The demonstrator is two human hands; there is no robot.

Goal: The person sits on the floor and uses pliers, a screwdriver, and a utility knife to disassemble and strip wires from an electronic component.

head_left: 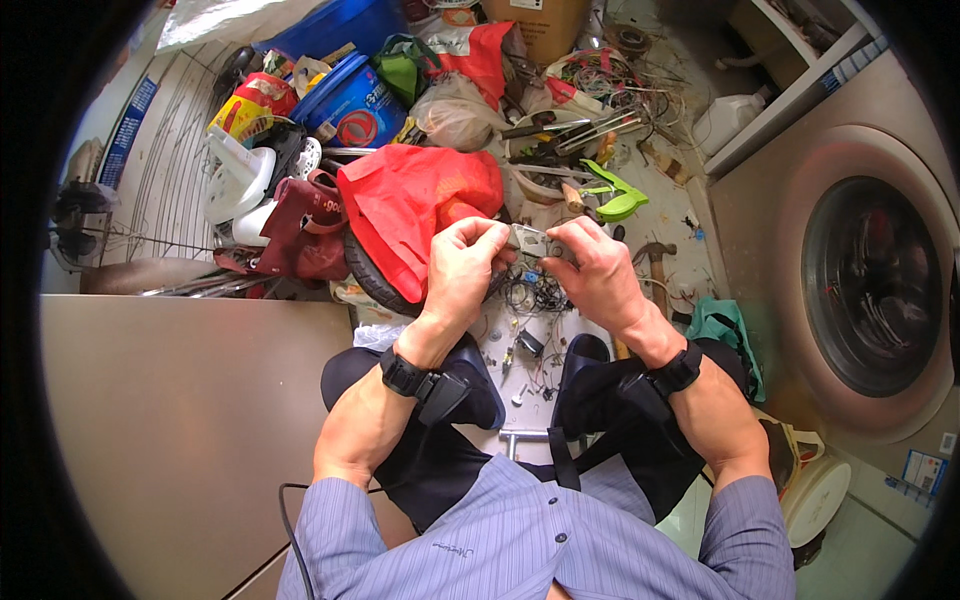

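A small grey metal plate [530, 241] with cut-outs, perhaps a bracket, is held up in front of me between both hands. My left hand [463, 265] pinches its left end between thumb and fingers. At the right end, the fingers and thumb of my right hand [598, 272] are closed on it. Beneath the hands, a tangle of thin black cable [535, 293] lies on the floor with small loose parts. A hammer [656, 265] lies just right of my right hand, and a bright green-handled tool [620, 197] lies beyond it.
A red bag [415, 205] lies ahead to the left, near a blue bucket [350, 105] and heaped odds and ends. Wires [630, 85] are piled farther off. A front-loading washing machine [790, 215] stands at right, a flat grey panel [190, 420] at left. My slippers [580, 355] flank loose parts.
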